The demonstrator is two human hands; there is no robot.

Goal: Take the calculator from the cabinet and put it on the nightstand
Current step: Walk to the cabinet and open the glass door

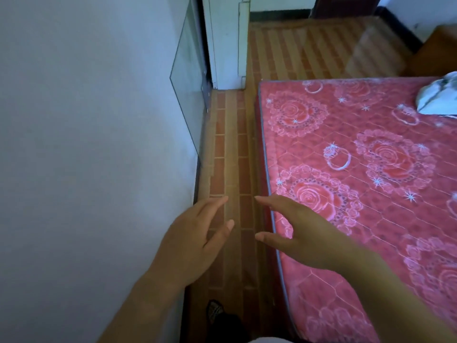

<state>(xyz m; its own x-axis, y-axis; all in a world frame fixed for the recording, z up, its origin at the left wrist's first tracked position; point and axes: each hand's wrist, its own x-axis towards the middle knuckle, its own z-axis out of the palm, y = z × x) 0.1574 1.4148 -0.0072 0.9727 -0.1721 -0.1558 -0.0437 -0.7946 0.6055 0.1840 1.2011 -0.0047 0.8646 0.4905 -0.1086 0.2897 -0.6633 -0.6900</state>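
- The wall (86, 120) is white with a soft blue shade.
- The floor (232, 149) has red-brown and tan stripes, cut by thin pale lines like bricks.
- The mattress (358, 194) is pink-red, with big pale pink roses, rings and small white stars. Its edge has a grey-blue line.
- The cloth (440, 95) on the mattress is white with grey marks.
- The glass (190, 90) is clear and a bit green.
- The door frame (227, 45) is white.
- The skirting (279, 16) is black.
- The shoe (217, 315) is black with a pale dotted patch.
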